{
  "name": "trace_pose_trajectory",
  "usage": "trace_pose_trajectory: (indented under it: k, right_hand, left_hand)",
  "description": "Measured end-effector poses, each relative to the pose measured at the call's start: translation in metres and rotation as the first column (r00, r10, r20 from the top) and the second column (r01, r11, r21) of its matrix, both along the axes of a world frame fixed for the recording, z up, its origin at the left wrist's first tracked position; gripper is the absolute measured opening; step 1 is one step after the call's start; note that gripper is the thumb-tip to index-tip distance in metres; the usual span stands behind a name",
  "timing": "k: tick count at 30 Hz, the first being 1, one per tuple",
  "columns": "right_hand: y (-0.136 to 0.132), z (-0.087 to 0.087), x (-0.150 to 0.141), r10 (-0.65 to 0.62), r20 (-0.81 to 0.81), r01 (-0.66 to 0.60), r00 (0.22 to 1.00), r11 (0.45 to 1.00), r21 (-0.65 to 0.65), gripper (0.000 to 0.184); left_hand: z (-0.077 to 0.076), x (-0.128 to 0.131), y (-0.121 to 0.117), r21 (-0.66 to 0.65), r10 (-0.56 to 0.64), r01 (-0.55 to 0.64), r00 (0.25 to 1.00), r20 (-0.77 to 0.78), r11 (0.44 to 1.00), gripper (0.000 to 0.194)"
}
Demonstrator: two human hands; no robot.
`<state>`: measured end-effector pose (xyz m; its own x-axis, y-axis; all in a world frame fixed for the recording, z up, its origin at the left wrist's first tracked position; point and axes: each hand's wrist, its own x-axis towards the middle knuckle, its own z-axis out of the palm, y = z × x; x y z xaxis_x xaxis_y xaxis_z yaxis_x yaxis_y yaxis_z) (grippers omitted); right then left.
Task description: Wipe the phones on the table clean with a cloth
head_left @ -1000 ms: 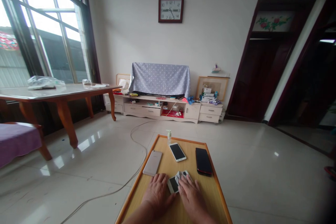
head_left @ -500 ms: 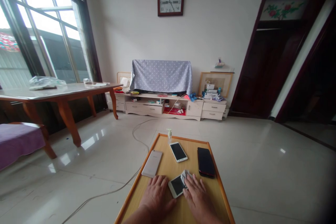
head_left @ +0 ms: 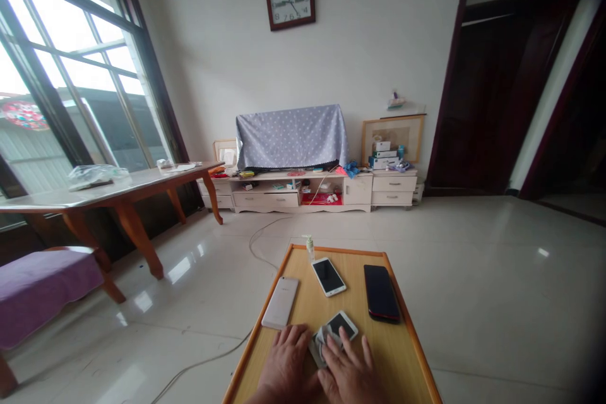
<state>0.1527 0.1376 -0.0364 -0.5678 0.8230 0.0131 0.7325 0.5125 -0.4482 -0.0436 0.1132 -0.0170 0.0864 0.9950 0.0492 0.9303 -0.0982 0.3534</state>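
Note:
A white phone (head_left: 349, 323) lies screen up and slanted near the front of the small wooden table, partly hidden by a grey-white cloth (head_left: 324, 332) and my fingers. My right hand (head_left: 349, 365) presses the cloth onto the phone's lower left part, its fingers spread over it. My left hand (head_left: 286, 358) lies flat on the table at the phone's left edge, fingers stretched forward; its thumb is mostly hidden. Further back are a second white phone (head_left: 329, 277), face up, and a pinkish phone (head_left: 280, 303), face down. A dark phone (head_left: 381, 292) lies at the right.
A clear pump bottle (head_left: 310, 249) stands at the back edge of the wooden table (head_left: 350, 303). A cable (head_left: 203, 361) runs over the tiled floor at the left. Beyond are a low white cabinet (head_left: 357, 194), a larger table (head_left: 42, 201) and a purple-covered seat (head_left: 47, 284).
My right hand has slid the cloth left and down across the phone, baring the upper right of its screen. My left hand stays beside it. The camera view has shifted and tilted slightly.

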Motion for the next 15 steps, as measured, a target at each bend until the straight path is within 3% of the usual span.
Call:
trace_pose_trajectory:
  k: [3, 8, 10, 12, 15]
  right_hand:
    - [-0.003, 0.002, 0.004, 0.078, -0.025, -0.077, 0.997, 0.997, 0.006, 0.051]
    - [0.013, 0.013, 0.029, -0.204, 0.038, 0.197, 0.978, 0.970, 0.140, 0.055]
    - [0.014, 0.016, 0.032, -0.241, 0.058, 0.231, 0.969, 0.962, 0.144, 0.057]
    - [0.008, 0.016, 0.028, -0.199, 0.064, 0.192, 0.978, 0.977, 0.091, 0.056]
    - [-0.005, 0.015, 0.014, -0.027, 0.037, 0.029, 0.999, 0.998, -0.048, 0.055]
  left_hand:
    - [-0.001, 0.002, 0.001, -0.010, 0.002, -0.002, 1.000, -0.004, 1.000, 0.064]
    - [0.007, 0.006, -0.002, 0.024, -0.028, 0.029, 0.999, -0.045, 0.999, 0.067]
    - [0.009, 0.006, -0.002, 0.029, -0.036, 0.038, 0.998, -0.048, 0.999, 0.068]
    - [0.008, 0.006, -0.002, 0.035, -0.041, 0.042, 0.998, -0.039, 0.998, 0.067]
    - [0.003, 0.004, 0.000, 0.038, -0.020, 0.020, 1.000, -0.021, 0.999, 0.064]
